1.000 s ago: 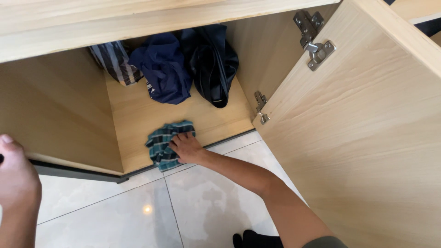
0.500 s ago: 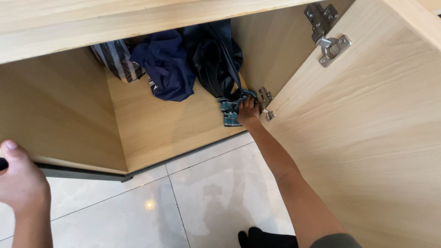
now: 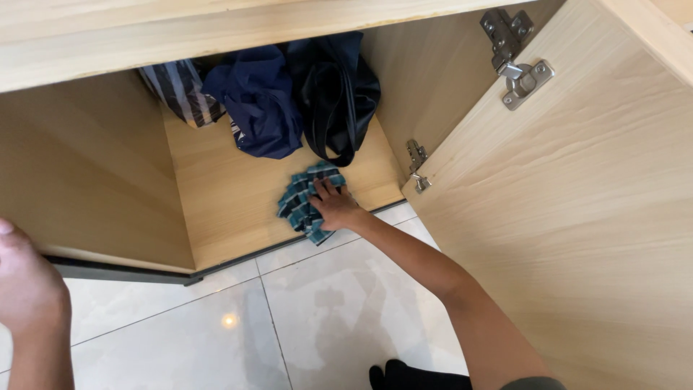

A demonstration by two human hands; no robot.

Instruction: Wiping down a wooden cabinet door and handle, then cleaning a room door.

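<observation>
Right hand (image 3: 338,209): fingers (image 3: 321,189) spread flat, pressing the checked cloth (image 3: 303,204) on the cabinet floor (image 3: 231,209), just before the black bag (image 3: 336,94). Left hand (image 3: 27,285): finger state cannot be told.

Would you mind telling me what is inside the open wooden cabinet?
A striped bag, a navy bag and a black bag at the back; in front, a teal checked cloth under the right hand. Their contents are hidden.

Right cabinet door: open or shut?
Open. The right cabinet door is swung outward, its hinges exposed, and the cabinet floor shows.
</observation>
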